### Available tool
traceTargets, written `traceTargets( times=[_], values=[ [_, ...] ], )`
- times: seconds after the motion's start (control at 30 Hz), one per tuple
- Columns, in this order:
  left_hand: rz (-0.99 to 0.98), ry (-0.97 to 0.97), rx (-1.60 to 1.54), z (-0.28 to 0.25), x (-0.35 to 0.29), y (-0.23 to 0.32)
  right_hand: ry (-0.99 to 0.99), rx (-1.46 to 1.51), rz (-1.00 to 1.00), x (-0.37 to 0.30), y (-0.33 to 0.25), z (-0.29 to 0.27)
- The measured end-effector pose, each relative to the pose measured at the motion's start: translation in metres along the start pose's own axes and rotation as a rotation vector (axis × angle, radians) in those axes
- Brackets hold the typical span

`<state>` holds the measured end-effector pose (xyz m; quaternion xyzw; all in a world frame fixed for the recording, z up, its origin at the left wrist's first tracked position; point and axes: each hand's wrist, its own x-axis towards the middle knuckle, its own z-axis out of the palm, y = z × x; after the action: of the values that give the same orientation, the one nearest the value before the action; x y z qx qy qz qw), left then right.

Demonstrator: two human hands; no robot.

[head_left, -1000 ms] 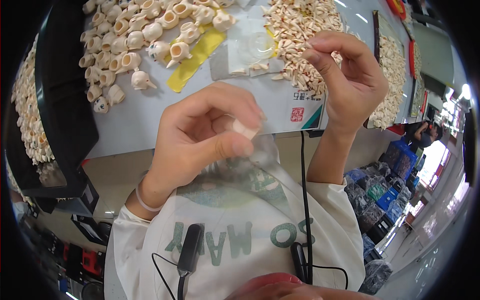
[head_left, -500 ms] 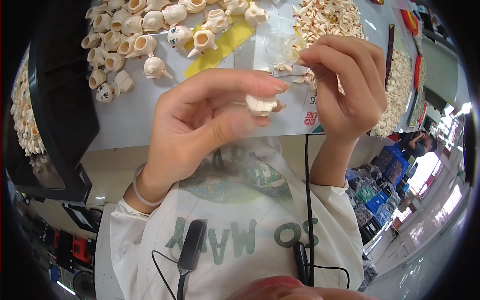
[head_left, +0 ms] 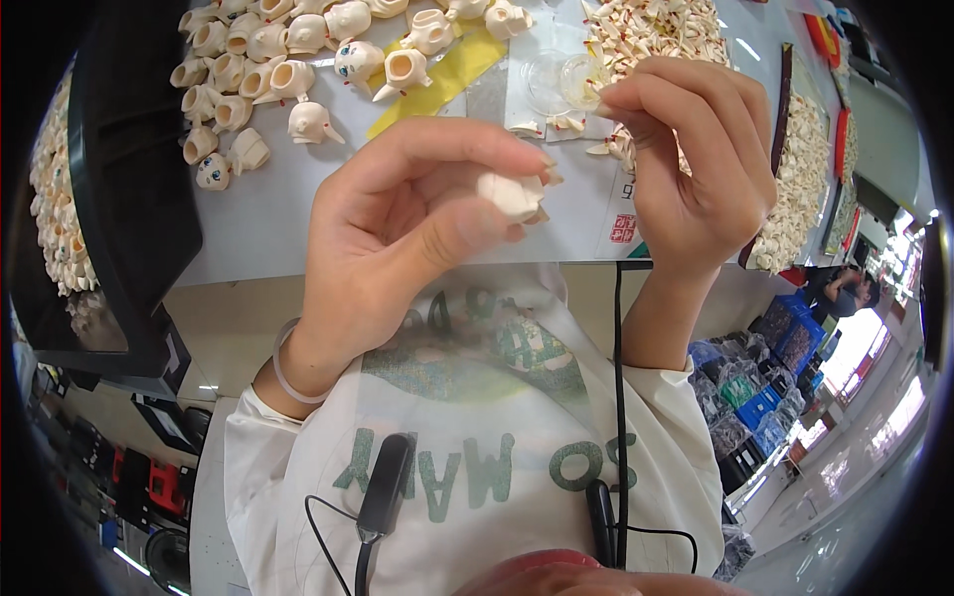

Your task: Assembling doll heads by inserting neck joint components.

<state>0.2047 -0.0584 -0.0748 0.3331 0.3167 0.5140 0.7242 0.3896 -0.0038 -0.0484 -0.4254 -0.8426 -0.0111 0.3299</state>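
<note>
My left hand (head_left: 397, 238) holds a small cream doll head (head_left: 512, 194) between thumb and fingertips, raised above the table's near edge. My right hand (head_left: 696, 169) is beside it on the right, its thumb and forefinger pinched together at the tip; a tiny piece may be in the pinch, but I cannot make it out. Beyond both hands lie several more cream doll heads (head_left: 298, 74) on the pale table (head_left: 258, 219), some on a yellow sheet (head_left: 447, 74).
A heap of small cream pieces with red marks (head_left: 656, 30) lies at the far right, with a clear round dish (head_left: 566, 79) before it. A black tray (head_left: 129, 169) of cream parts stands at the left. Another person (head_left: 845, 293) sits at the far right.
Both hands have come nearer to me and closer together. My left hand has turned the doll head up toward my right hand's pinched fingers.
</note>
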Motion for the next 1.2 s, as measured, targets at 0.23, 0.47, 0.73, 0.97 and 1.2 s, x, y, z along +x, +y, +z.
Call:
traceTargets(
  times=[0.23, 0.47, 0.73, 0.97, 1.2],
  values=[
    [-0.076, 0.023, 0.027, 0.002, -0.001, 0.002, 0.057, 0.032, 0.016, -0.002, -0.004, 0.006],
    [-0.001, 0.054, 0.102, 0.007, -0.007, -0.002, 0.246, 0.537, 0.314, -0.02, -0.022, 0.003],
    [0.173, -0.011, 0.364, 0.005, -0.006, -0.006, 0.084, 0.784, 0.425, -0.035, -0.039, -0.007],
    [0.218, 0.026, 0.269, 0.009, -0.005, -0.009, 0.016, 0.789, 0.414, -0.038, -0.042, -0.005],
    [0.26, -0.029, 0.373, -0.001, -0.008, -0.009, 0.033, 0.824, 0.403, -0.038, -0.045, -0.003]
  ],
)
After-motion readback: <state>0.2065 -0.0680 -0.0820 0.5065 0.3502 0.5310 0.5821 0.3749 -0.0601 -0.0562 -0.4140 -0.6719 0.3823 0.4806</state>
